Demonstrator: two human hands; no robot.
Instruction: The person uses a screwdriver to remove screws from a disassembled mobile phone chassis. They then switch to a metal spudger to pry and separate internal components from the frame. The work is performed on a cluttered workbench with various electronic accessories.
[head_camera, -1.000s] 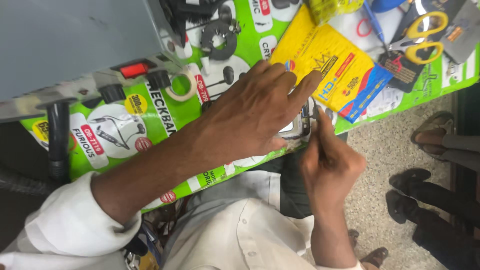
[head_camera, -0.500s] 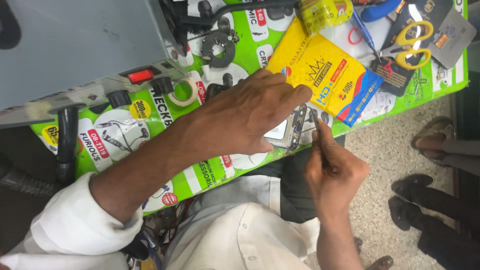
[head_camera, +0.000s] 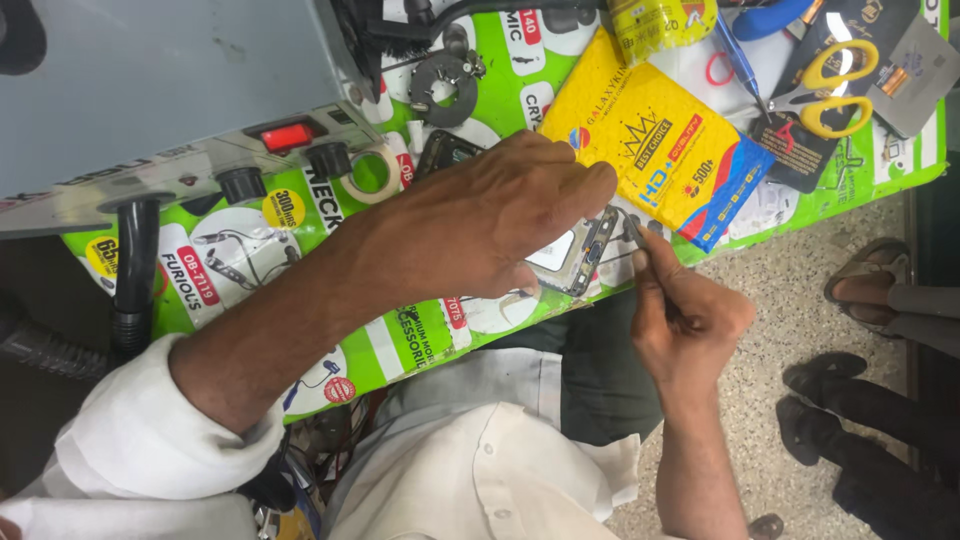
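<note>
My left hand (head_camera: 480, 215) lies flat, palm down, on an opened phone body (head_camera: 575, 255) and pins it to the green printed table cover (head_camera: 420, 340). Its fingers reach toward a yellow and blue packet (head_camera: 660, 150). My right hand (head_camera: 685, 315) comes up from below the table edge and pinches a thin metal tool (head_camera: 632, 232), whose tip touches the right edge of the phone body. Most of the phone is hidden under my left palm.
A grey machine box (head_camera: 150, 90) with a red switch (head_camera: 288, 136) and black knobs fills the upper left. A tape roll (head_camera: 372, 170), yellow-handled scissors (head_camera: 825, 90) and a blue pen (head_camera: 740, 60) lie on the cover. Other people's sandalled feet (head_camera: 870, 290) stand at the right.
The view has shifted slightly. My right hand has moved up a little, bringing the tool tip against the phone's edge. My left hand stays pressed on the phone.
</note>
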